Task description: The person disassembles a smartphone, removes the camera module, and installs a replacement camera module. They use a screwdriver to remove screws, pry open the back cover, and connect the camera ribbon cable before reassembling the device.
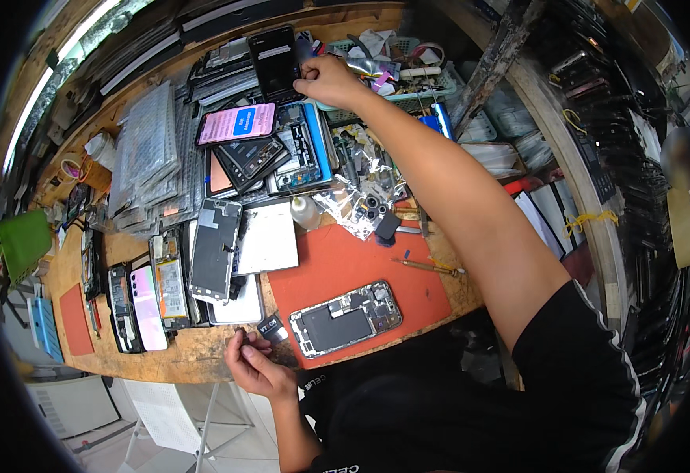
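My right hand reaches to the back of the bench. Its fingers are closed at the right edge of a black phone that stands propped up with its screen lit. My left hand hovers at the front edge with curled fingers; whatever they may hold is too small to make out. Beside those fingers lies a small black card-like piece. An opened phone, its battery and boards exposed, rests on an orange-red mat. A phone with a pink lit screen lies on a pile of phone parts.
Left of the mat are a loose phone screen, a white panel and several opened phones. A small bottle stands behind the mat; a screwdriver lies on its right. Bubble-wrap sleeves and a green basket crowd the back.
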### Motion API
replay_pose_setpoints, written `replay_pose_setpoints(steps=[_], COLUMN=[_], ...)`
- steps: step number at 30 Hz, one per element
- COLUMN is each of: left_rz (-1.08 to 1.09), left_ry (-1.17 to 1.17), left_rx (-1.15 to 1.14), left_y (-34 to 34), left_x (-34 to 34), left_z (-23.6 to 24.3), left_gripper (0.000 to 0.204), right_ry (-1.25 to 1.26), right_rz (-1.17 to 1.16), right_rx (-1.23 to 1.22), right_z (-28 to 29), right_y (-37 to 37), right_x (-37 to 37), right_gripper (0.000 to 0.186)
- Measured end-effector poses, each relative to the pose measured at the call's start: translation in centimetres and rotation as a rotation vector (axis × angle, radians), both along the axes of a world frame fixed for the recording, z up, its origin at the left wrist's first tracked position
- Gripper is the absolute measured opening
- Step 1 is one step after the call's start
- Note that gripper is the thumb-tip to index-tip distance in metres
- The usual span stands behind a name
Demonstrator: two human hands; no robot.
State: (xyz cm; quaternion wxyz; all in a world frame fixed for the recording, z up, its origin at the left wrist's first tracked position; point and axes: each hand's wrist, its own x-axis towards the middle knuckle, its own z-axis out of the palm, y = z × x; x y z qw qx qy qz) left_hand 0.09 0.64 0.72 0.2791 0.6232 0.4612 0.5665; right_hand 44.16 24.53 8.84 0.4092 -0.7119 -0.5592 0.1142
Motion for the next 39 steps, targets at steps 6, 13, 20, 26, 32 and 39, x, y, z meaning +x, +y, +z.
replay_pose_setpoints(steps=[6,13,20,26,32,39], left_rz=[-0.018,0.018,-0.044,-0.237,-0.756,-0.758], left_ry=[0.099,0.097,0.165,0.4,0.795,0.818], left_rx=[0.014,0.064,-0.02,0.089,0.04,0.047], left_y=[-0.3,0.1,-0.2,0.6,0.8,1.8], left_x=[-0.5,0.4,-0.1,0.7,3.3,3.6], left_z=[-0.7,-0.1,0.4,3.7,8.1,7.1], left_gripper=[0.034,0.04,0.048,0.051,0.091,0.095], right_ry=[0.034,0.008,-0.086,-0.064,-0.04,0.113], right_rz=[-0.023,-0.026,-0.035,-0.014,0.006,-0.063], right_rx=[0.028,-0.05,-0.074,-0.078,-0.075,-0.062], right_z=[-1.0,0.1,0.2,-0.3,-0.8,-0.3], right_y=[0.9,0.4,0.3,0.6,0.8,1.0], right_x=[0.1,-0.3,-0.4,0.3,0.4,0.0], right_gripper=[0.038,0.038,0.039,0.042,0.039,0.052])
